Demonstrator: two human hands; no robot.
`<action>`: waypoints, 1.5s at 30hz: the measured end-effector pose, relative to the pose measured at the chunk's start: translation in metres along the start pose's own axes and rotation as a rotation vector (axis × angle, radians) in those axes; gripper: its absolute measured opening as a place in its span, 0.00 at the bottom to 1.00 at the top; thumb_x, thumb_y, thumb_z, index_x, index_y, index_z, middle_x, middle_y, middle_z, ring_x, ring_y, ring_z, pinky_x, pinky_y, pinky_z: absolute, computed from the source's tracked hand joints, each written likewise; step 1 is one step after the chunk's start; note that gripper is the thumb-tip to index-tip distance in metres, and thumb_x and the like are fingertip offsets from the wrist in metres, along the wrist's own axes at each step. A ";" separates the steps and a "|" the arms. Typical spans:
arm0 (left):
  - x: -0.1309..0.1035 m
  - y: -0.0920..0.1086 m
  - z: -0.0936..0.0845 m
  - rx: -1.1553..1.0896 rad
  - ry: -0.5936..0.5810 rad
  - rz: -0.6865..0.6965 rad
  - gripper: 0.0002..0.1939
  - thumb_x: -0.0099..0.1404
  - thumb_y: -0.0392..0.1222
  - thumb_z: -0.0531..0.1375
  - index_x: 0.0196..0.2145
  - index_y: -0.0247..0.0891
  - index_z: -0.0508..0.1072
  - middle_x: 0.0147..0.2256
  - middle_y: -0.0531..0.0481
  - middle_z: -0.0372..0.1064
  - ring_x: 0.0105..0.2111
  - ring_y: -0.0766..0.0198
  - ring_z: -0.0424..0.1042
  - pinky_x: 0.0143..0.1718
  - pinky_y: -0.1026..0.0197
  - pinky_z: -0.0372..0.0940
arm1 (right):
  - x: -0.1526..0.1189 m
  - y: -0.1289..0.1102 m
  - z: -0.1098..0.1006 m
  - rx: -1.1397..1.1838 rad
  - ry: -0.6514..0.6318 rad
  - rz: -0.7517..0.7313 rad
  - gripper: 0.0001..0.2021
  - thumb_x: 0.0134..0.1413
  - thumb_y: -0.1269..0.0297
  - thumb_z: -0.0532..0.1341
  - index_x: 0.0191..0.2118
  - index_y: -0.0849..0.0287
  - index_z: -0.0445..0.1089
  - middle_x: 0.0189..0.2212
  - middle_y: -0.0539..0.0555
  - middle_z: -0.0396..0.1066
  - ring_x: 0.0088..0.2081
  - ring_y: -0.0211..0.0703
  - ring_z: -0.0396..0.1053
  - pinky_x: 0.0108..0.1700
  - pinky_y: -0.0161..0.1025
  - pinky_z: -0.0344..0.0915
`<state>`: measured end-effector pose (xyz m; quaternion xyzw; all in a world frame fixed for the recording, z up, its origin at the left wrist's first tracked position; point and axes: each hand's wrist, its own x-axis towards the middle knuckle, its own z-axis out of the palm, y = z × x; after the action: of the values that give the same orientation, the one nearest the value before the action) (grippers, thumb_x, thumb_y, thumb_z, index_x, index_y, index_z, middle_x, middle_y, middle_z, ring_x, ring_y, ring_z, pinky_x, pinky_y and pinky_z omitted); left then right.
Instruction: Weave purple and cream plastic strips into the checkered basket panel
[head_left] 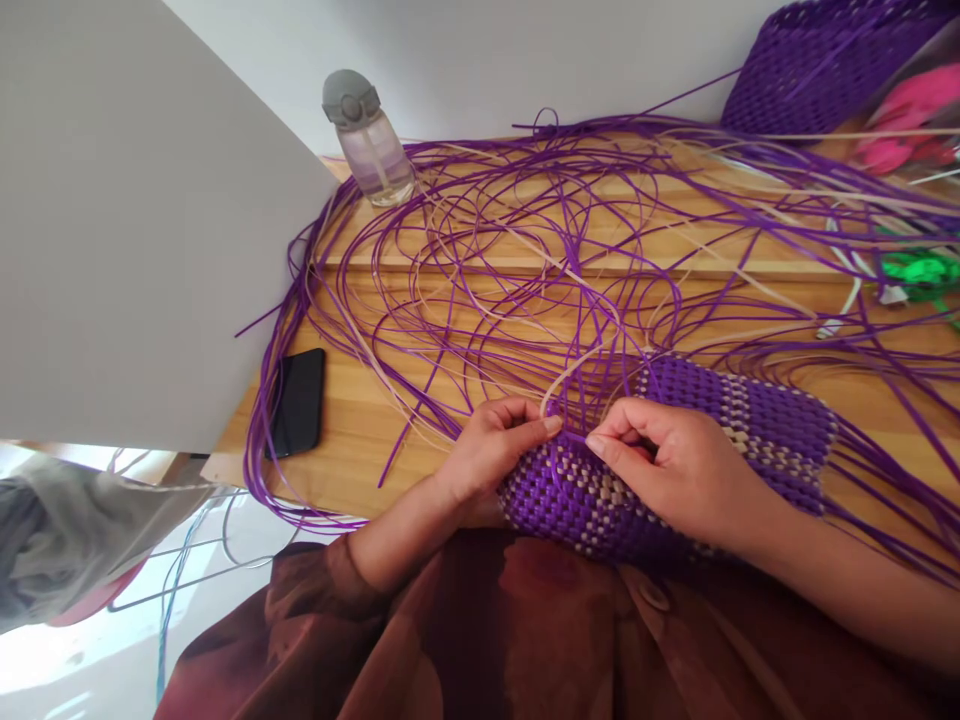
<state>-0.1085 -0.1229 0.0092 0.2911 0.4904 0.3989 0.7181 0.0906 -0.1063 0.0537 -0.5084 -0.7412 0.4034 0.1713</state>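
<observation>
A woven piece of purple and beige strands (pixel 780 425) lies at the table's front edge and reaches toward my lap. At its left upper edge my left hand (pixel 506 440) pinches a purple strand between thumb and forefinger. Just to the right, my right hand (pixel 664 460) is closed in a pinch on a purple strand, over the weave. The short purple strand runs between the two hands. Many loose purple and beige strands (pixel 525 250) fan out from the weave across the wooden table.
A bottle with a grey lid (pixel 371 145) stands at the back left. A black phone (pixel 298 402) lies at the left edge. A purple woven basket (pixel 817 70), pink material (pixel 911 110), a white cable (pixel 847 290) and a green bundle (pixel 922 270) are at the right.
</observation>
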 end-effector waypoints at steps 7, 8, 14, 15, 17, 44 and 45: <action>-0.001 0.003 -0.002 0.084 -0.032 -0.019 0.17 0.51 0.49 0.72 0.27 0.34 0.72 0.22 0.56 0.67 0.19 0.74 0.60 0.22 0.67 0.53 | -0.009 0.017 0.000 -0.100 0.014 -0.210 0.07 0.63 0.61 0.59 0.37 0.57 0.70 0.32 0.51 0.75 0.28 0.37 0.69 0.31 0.36 0.66; -0.001 0.003 -0.001 0.095 -0.023 -0.020 0.18 0.51 0.49 0.72 0.27 0.34 0.71 0.22 0.56 0.67 0.19 0.74 0.60 0.22 0.67 0.53 | -0.013 0.022 0.000 -0.134 0.044 -0.287 0.07 0.62 0.61 0.60 0.42 0.57 0.70 0.40 0.54 0.75 0.31 0.38 0.71 0.35 0.37 0.68; 0.001 0.000 -0.003 0.189 0.002 0.002 0.20 0.52 0.53 0.71 0.28 0.35 0.70 0.22 0.55 0.67 0.20 0.72 0.61 0.23 0.66 0.53 | -0.032 0.034 -0.003 -0.474 0.067 -0.672 0.27 0.61 0.68 0.62 0.65 0.57 0.59 0.61 0.62 0.64 0.57 0.49 0.68 0.56 0.45 0.68; 0.002 -0.001 -0.003 0.207 0.010 0.005 0.20 0.52 0.53 0.71 0.28 0.35 0.70 0.22 0.55 0.66 0.20 0.72 0.61 0.23 0.66 0.53 | -0.033 0.033 -0.004 -0.520 0.042 -0.710 0.24 0.62 0.70 0.60 0.63 0.58 0.62 0.57 0.61 0.68 0.55 0.49 0.69 0.55 0.45 0.68; 0.003 -0.004 -0.005 0.238 0.027 0.013 0.20 0.53 0.53 0.70 0.28 0.35 0.69 0.22 0.56 0.65 0.19 0.73 0.59 0.22 0.66 0.51 | -0.033 0.029 -0.007 -0.578 -0.014 -0.755 0.16 0.63 0.72 0.58 0.55 0.59 0.70 0.45 0.57 0.75 0.45 0.48 0.72 0.48 0.46 0.67; -0.002 -0.002 -0.005 0.205 -0.015 0.091 0.18 0.54 0.50 0.71 0.30 0.34 0.70 0.24 0.55 0.67 0.22 0.73 0.62 0.24 0.68 0.55 | 0.020 -0.025 -0.027 -0.409 -0.373 -0.424 0.11 0.64 0.64 0.57 0.33 0.53 0.76 0.32 0.50 0.73 0.35 0.40 0.70 0.39 0.39 0.63; -0.003 -0.002 -0.005 0.182 -0.026 0.086 0.18 0.54 0.50 0.71 0.31 0.34 0.71 0.25 0.55 0.68 0.23 0.73 0.62 0.24 0.67 0.55 | 0.030 -0.024 -0.029 -0.407 -0.346 -0.415 0.10 0.63 0.64 0.58 0.34 0.53 0.77 0.32 0.50 0.74 0.35 0.40 0.70 0.40 0.39 0.63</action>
<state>-0.1134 -0.1266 0.0069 0.3811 0.5024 0.3791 0.6773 0.0817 -0.0711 0.0853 -0.2945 -0.9124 0.2839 0.0163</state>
